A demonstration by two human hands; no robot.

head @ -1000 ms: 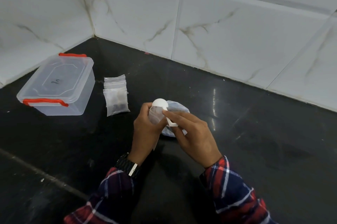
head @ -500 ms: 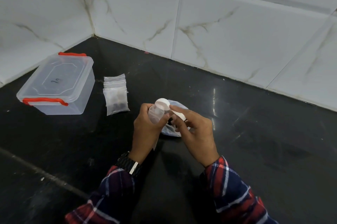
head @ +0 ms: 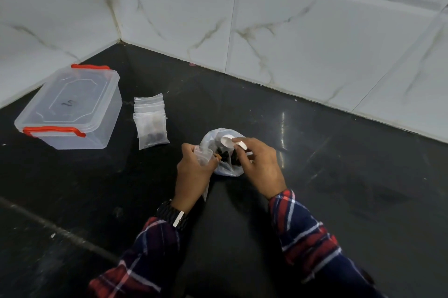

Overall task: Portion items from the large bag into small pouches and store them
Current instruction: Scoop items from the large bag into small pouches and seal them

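Observation:
The large clear bag (head: 211,136) lies open on the black counter with dark pieces (head: 226,154) inside. My left hand (head: 192,173) grips a small clear pouch (head: 203,154) at the bag's left edge, mouth up. My right hand (head: 260,165) pinches the handle of a white spoon (head: 228,140), whose bowl hangs over the open bag. A stack of small zip pouches (head: 151,123) lies to the left, the front one holding dark pieces.
A clear plastic box (head: 70,108) with a shut lid and red clips stands at the far left. White marble-tiled walls (head: 291,31) meet in a corner behind the counter. Plaid sleeves and a wristwatch (head: 173,214) fill the lower middle.
The spoon has swung away from the pouch mouth to the right, over the large bag. My right hand moved right with it. The left hand keeps its hold on the pouch.

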